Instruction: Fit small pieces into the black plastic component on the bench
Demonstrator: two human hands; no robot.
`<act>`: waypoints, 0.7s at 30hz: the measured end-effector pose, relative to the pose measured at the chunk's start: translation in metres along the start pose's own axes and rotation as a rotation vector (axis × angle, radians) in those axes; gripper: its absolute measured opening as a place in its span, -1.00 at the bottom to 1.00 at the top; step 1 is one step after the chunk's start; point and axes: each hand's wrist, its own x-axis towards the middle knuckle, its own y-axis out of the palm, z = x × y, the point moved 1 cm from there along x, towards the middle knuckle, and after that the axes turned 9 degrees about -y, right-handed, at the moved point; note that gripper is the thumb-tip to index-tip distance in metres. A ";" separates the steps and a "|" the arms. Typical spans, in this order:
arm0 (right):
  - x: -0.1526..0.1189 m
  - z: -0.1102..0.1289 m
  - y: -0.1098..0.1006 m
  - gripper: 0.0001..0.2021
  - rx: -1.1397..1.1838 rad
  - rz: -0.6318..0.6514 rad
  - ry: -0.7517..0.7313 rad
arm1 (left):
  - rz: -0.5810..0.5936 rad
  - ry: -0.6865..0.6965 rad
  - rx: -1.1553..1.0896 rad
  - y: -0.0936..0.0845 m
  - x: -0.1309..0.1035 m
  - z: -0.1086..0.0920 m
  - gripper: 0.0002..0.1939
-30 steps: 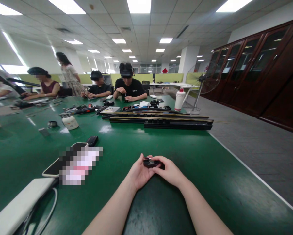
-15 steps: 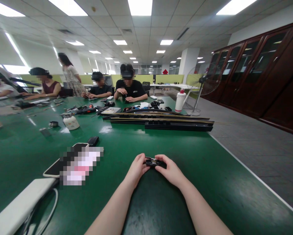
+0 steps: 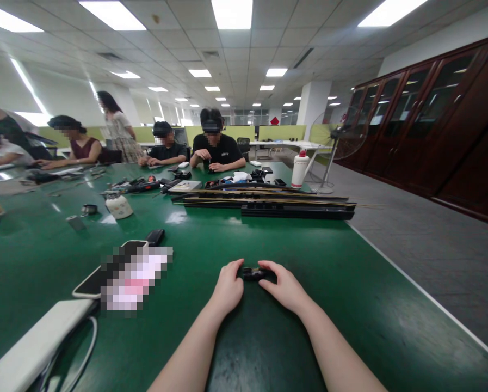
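A small black object (image 3: 252, 274) with a metallic-looking strip along its top lies just above the green table (image 3: 264, 332) or on it; its exact kind is too small to make out. My right hand (image 3: 282, 284) has its right end between thumb and fingers. At the left end, my left hand (image 3: 228, 287) is curved with thumb and forefinger apart, their tips close beside the object. Whether those tips touch it is hard to see. The underside of the object is hidden.
To the left lie a phone (image 3: 100, 275), a black case (image 3: 155, 237) and a white power bank (image 3: 39, 343) with a cable. Long black rails (image 3: 298, 210) with thin rods lie ahead. A white bottle (image 3: 300, 170) stands behind them. People sit across the table.
My left fingers have drawn back from the black object to its left end. The object has tipped slightly, and the thin light strip above it no longer shows. My right hand has barely moved.
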 end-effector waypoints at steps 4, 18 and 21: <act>0.000 -0.002 0.001 -0.55 0.015 0.000 -0.003 | 0.049 0.061 0.113 -0.002 -0.002 -0.001 -0.42; -0.001 0.003 -0.002 -0.64 0.008 0.002 0.002 | 0.040 0.101 0.085 -0.008 -0.005 -0.005 -0.64; -0.001 0.002 -0.001 -0.66 0.007 -0.001 -0.008 | 0.045 0.123 0.179 -0.008 -0.005 -0.006 -0.62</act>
